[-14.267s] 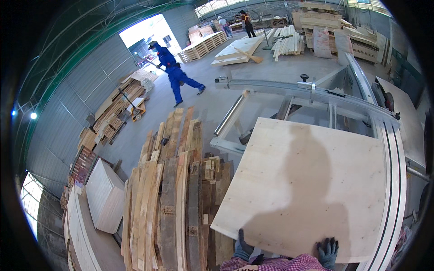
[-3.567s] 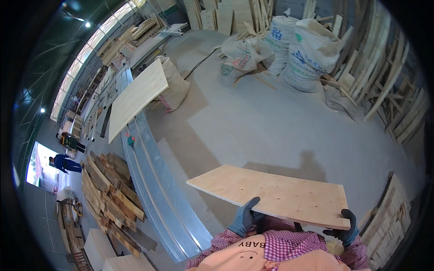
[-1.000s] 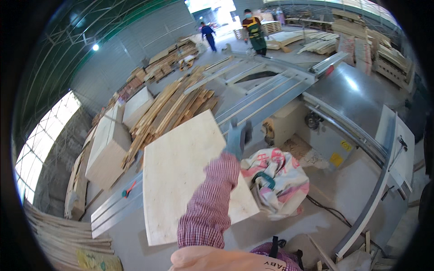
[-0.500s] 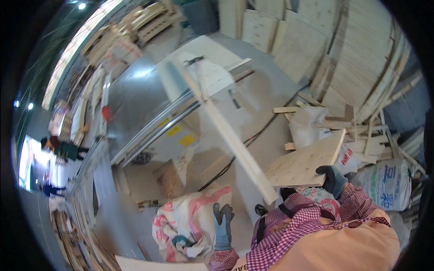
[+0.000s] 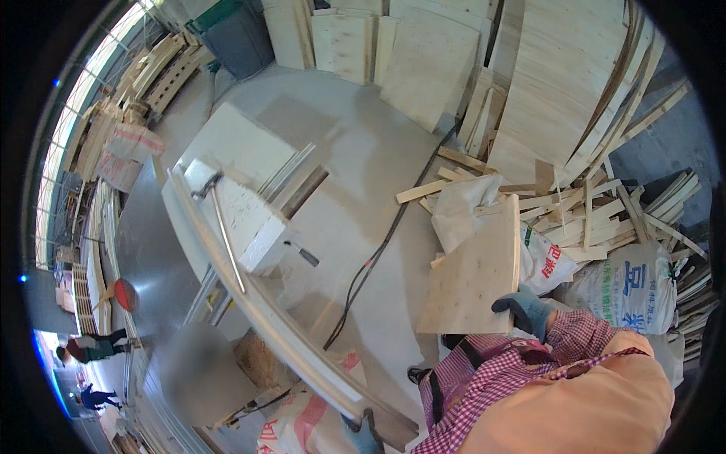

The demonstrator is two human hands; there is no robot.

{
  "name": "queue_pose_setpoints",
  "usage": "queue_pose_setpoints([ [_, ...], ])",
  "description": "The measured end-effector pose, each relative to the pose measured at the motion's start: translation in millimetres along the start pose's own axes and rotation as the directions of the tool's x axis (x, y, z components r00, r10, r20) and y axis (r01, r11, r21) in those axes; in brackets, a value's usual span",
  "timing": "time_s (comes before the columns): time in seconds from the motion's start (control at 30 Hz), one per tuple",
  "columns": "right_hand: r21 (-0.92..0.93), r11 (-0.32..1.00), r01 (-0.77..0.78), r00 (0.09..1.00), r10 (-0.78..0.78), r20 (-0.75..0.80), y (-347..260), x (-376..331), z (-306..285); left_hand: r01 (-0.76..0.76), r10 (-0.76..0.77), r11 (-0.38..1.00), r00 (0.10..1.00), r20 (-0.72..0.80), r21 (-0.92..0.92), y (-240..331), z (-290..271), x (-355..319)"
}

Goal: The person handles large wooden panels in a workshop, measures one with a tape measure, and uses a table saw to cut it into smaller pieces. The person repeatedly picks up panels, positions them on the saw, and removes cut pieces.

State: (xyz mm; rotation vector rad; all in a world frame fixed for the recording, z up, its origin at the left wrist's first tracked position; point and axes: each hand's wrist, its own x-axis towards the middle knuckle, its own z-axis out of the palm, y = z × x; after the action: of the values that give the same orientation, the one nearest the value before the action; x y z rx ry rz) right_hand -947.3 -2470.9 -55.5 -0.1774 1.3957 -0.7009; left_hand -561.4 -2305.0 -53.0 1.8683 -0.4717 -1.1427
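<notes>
My right hand (image 5: 527, 312), in a grey-blue glove, grips the lower right edge of a rectangular plywood board (image 5: 475, 276), which is held tilted beside my body. At the bottom of the view, my left hand (image 5: 364, 434), gloved alike, closes on the near end of a long pale strip (image 5: 291, 333). The strip runs away to the far left, and part of my left hand is cut off by the picture's edge. A long-handled hammer (image 5: 219, 216) shows beyond the strip, over a white block (image 5: 261, 234). On the floor beside the block is a dark-handled tool (image 5: 304, 253).
Scrap wood (image 5: 590, 219) is heaped at the right, by a full white sack (image 5: 624, 287). Plywood sheets (image 5: 431, 64) lean at the back. A black cable (image 5: 370, 261) crosses the floor. A red-and-white sack (image 5: 306, 420) lies near my left hand. Two people (image 5: 97, 346) stand far left.
My left hand has gone from open and apart to closed on the strip's near end. The strip has swung left and nearer. The plywood board now stands more upright, still in my right hand.
</notes>
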Motion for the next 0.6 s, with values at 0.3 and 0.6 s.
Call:
queue_pose_setpoints([
  [0.3,0.023,0.994,0.102,0.981,-0.097,-0.169,-111.4,33.1,-20.7,-0.217,0.318,0.152,0.935,0.160,0.964,146.6,67.7,35.9],
  [0.6,0.182,0.902,0.392,0.904,-0.341,-0.256,-238.3,74.6,-32.8,-0.662,0.749,0.440,0.643,0.158,0.606,224.9,227.0,195.1],
])
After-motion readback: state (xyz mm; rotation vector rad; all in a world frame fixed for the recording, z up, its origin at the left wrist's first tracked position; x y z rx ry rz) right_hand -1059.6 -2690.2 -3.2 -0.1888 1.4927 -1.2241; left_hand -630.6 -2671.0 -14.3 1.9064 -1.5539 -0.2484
